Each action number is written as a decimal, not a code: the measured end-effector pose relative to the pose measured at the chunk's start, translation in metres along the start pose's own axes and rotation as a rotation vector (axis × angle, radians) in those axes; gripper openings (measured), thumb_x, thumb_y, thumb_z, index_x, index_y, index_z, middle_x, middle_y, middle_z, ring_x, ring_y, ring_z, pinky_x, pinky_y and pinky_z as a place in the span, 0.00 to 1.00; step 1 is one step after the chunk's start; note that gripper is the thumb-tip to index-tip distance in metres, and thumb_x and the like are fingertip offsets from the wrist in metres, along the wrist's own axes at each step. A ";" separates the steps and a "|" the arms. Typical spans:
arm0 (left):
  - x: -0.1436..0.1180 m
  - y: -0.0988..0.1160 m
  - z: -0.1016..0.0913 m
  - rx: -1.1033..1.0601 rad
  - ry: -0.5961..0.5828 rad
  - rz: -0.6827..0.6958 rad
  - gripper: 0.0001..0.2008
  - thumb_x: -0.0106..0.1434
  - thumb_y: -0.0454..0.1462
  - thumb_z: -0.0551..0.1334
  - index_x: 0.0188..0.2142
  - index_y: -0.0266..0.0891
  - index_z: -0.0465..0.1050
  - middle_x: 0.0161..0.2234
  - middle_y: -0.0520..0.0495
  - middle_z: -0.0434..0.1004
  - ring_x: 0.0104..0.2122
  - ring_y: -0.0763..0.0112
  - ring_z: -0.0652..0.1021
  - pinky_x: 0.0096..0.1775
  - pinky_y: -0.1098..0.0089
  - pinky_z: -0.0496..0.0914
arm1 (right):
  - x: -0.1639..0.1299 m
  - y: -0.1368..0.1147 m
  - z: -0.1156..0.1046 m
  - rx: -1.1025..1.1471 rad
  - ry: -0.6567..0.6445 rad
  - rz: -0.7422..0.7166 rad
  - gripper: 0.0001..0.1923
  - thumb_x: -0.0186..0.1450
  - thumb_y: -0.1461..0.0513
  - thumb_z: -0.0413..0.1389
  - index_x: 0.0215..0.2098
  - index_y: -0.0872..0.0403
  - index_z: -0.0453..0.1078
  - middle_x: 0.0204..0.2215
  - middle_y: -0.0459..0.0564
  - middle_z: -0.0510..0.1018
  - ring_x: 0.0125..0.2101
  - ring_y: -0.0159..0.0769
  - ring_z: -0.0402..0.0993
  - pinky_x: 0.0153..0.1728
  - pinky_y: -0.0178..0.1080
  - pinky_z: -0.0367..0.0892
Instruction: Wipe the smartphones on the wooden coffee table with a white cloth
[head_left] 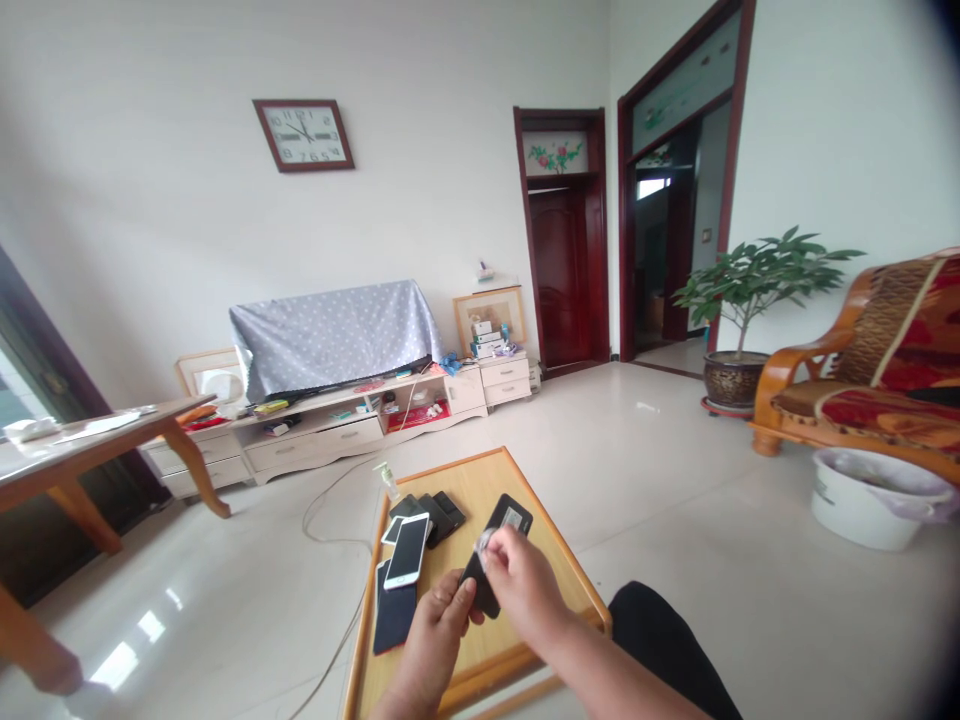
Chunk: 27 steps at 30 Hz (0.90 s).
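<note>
My left hand grips the lower end of a black phone above the small wooden table. A pale label shows near the phone's upper end. Against its surface, my right hand pinches a small whitish wad, perhaps tissue or cloth. Left of my hands, a white phone with a dark screen overlaps a dark blue phone or case. Behind these lie several dark phones, partly overlapping. A clear pump bottle stands at the table's far left edge.
The small table has a raised wooden rim. A cable runs along the floor at its left. Farther off are a larger wooden table, a low white cabinet, a potted plant, a white bucket and a wooden sofa.
</note>
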<state>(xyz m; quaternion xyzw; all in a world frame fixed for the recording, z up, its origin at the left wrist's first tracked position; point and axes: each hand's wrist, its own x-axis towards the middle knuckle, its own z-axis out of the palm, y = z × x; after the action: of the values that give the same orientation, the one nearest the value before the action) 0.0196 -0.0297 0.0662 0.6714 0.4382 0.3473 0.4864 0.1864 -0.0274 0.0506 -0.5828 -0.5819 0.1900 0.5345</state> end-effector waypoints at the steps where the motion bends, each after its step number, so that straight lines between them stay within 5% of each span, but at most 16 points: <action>1: 0.000 0.000 0.000 -0.003 -0.002 0.010 0.23 0.65 0.56 0.57 0.31 0.39 0.72 0.26 0.50 0.71 0.27 0.73 0.67 0.32 0.72 0.62 | -0.009 -0.004 0.004 0.018 -0.055 -0.035 0.06 0.67 0.57 0.51 0.34 0.48 0.68 0.29 0.42 0.79 0.26 0.32 0.74 0.27 0.33 0.61; 3: 0.000 0.002 -0.001 -0.009 -0.015 0.019 0.22 0.65 0.55 0.57 0.32 0.39 0.73 0.27 0.51 0.71 0.28 0.73 0.67 0.32 0.72 0.62 | -0.014 -0.009 0.005 0.025 -0.087 -0.055 0.07 0.68 0.57 0.50 0.34 0.48 0.68 0.29 0.42 0.79 0.26 0.31 0.73 0.27 0.32 0.60; 9: -0.001 0.007 -0.005 -0.100 -0.020 -0.051 0.20 0.66 0.53 0.58 0.36 0.38 0.73 0.27 0.51 0.71 0.27 0.75 0.65 0.32 0.72 0.61 | 0.038 0.000 -0.030 -0.031 0.154 0.115 0.09 0.67 0.53 0.51 0.35 0.49 0.68 0.27 0.44 0.78 0.27 0.36 0.73 0.27 0.34 0.59; 16: 0.009 -0.003 -0.004 -0.294 0.094 -0.042 0.19 0.64 0.52 0.62 0.34 0.37 0.73 0.26 0.53 0.68 0.28 0.76 0.67 0.32 0.74 0.62 | -0.015 -0.007 -0.004 -0.062 -0.037 -0.072 0.09 0.68 0.56 0.50 0.33 0.48 0.68 0.28 0.44 0.77 0.27 0.34 0.71 0.28 0.34 0.58; 23: 0.004 -0.002 -0.002 -0.379 0.077 -0.084 0.16 0.63 0.50 0.64 0.35 0.39 0.73 0.27 0.54 0.66 0.29 0.76 0.66 0.33 0.74 0.63 | 0.042 -0.001 -0.041 -0.015 0.195 0.035 0.10 0.67 0.53 0.52 0.34 0.49 0.68 0.26 0.44 0.75 0.26 0.35 0.71 0.27 0.34 0.59; 27: 0.005 0.004 0.002 -0.376 0.101 -0.074 0.15 0.63 0.50 0.63 0.34 0.40 0.71 0.28 0.54 0.65 0.30 0.75 0.67 0.34 0.73 0.63 | 0.021 -0.016 -0.027 -0.081 0.129 -0.059 0.08 0.68 0.56 0.51 0.34 0.49 0.68 0.27 0.43 0.76 0.26 0.34 0.71 0.27 0.34 0.57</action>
<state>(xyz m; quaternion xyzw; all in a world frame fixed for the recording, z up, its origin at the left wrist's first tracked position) 0.0247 -0.0264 0.0696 0.5340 0.4139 0.4380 0.5930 0.2067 -0.0240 0.0816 -0.5976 -0.5704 0.1127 0.5521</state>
